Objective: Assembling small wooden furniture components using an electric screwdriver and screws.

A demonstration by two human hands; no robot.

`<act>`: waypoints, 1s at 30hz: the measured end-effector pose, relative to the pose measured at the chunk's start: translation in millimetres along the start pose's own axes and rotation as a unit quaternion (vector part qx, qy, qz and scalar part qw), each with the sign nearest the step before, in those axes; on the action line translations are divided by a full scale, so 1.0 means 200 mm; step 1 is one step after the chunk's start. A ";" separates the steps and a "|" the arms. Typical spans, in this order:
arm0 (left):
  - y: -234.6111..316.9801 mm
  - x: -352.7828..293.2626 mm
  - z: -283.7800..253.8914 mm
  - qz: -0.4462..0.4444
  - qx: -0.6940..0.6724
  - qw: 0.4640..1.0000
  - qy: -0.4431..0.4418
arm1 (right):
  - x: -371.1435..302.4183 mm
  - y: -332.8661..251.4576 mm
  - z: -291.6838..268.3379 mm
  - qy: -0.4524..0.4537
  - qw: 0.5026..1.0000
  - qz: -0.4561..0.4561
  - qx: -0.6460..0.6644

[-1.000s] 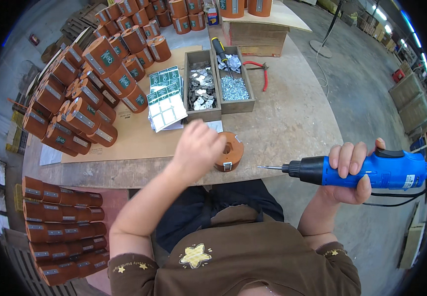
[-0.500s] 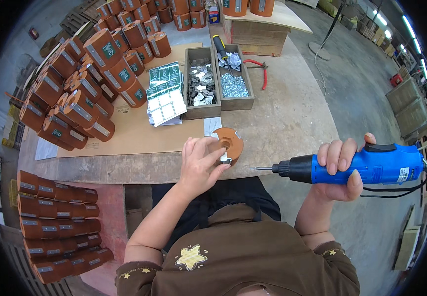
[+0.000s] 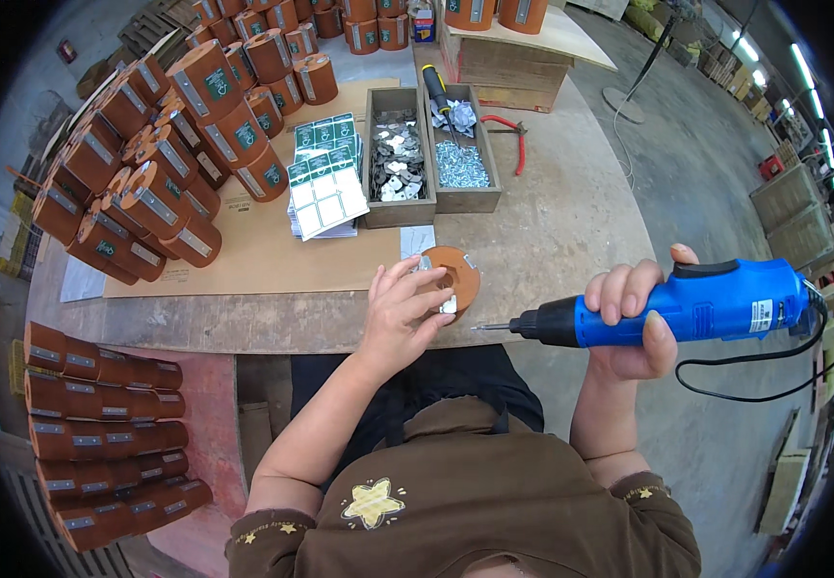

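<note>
A reddish-brown cylinder (image 3: 466,279) with a hole in its end stands at the table's front edge. My left hand (image 3: 405,306) reaches over it, thumb and fingers pinched around a small silver metal plate (image 3: 449,304) at the near rim. More silver metal shows at the rim's far side; the fingers partly cover the hole. My right hand (image 3: 637,306) is wrapped around a blue electric screwdriver (image 3: 701,306) with a black nose. Its thin bit points left, a short way right of the cylinder and apart from it.
Behind the cylinder stand wooden boxes of metal plates (image 3: 399,164) and screws (image 3: 461,166), beside red-handled pliers (image 3: 520,144). Green-and-white label sheets (image 3: 325,197) lie left of them. Brown cylinders (image 3: 210,87) are stacked at the far left; more lie in rows (image 3: 99,400) near left.
My right hand has brought the screwdriver left and slightly down, its bit nearer the cylinder. My left hand stays on the cylinder, its fingers shifted slightly. The cord now hangs in a loop.
</note>
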State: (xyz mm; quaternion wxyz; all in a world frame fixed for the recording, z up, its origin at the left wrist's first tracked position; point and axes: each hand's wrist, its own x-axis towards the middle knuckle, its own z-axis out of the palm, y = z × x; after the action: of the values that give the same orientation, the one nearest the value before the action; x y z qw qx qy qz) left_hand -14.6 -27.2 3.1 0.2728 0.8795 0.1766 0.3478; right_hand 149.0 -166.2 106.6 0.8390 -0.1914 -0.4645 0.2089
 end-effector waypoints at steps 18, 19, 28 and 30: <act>-0.03 -0.01 0.02 -0.006 -0.065 0.998 0.017 | 0.07 0.17 0.11 0.008 0.990 0.054 -0.130; -0.04 0.00 0.02 -0.005 -0.063 0.998 0.021 | 0.08 0.18 0.11 0.006 0.989 0.063 -0.136; -0.03 -0.01 0.02 -0.006 -0.073 0.997 0.028 | 0.11 0.22 0.16 -0.017 0.980 0.096 -0.172; -0.04 -0.01 0.01 -0.009 -0.069 0.997 0.029 | 0.11 0.24 0.15 -0.035 0.973 0.094 -0.206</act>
State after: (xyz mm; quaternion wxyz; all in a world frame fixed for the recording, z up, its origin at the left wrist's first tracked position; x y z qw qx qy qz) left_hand -15.0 -23.2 -4.3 0.3308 0.8464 0.1677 0.3821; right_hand 125.2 -110.8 112.2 0.7414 -0.3955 -0.5065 0.1932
